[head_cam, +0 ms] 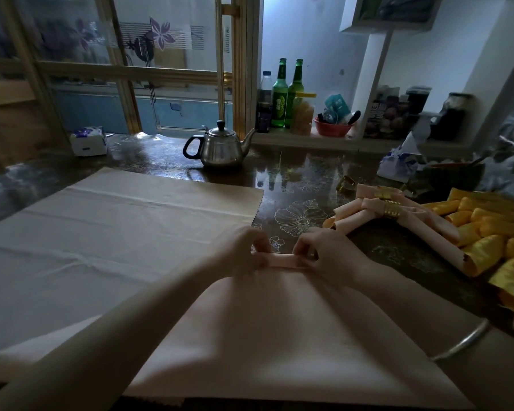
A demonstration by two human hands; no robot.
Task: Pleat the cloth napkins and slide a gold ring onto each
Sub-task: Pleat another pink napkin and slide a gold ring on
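both hands grip the pink napkin [279, 336]: i see the left hand [247, 250] and the right hand [318, 250] pinching its far edge, folded into a narrow strip between them. it lies on the dark table [297, 179] in front. at right lie finished pink napkins [365, 216] inside gold rings [392, 210], with one loose gold ring [347, 184] just behind.

The dark, glossy worktop [300, 185] bears a pale flower print. A large beige cloth [116, 232] lies flat across its left half. A pink napkin [279, 336] is spread at the near edge. Toward the right edge lie ringed pink napkins [365, 207] beside a heap of yellow napkins [487, 250], with a loose gold ring [347, 184] just behind them. A steel teapot [220, 148] stands at the far edge, a tissue pack [88, 140] toward the far left corner.
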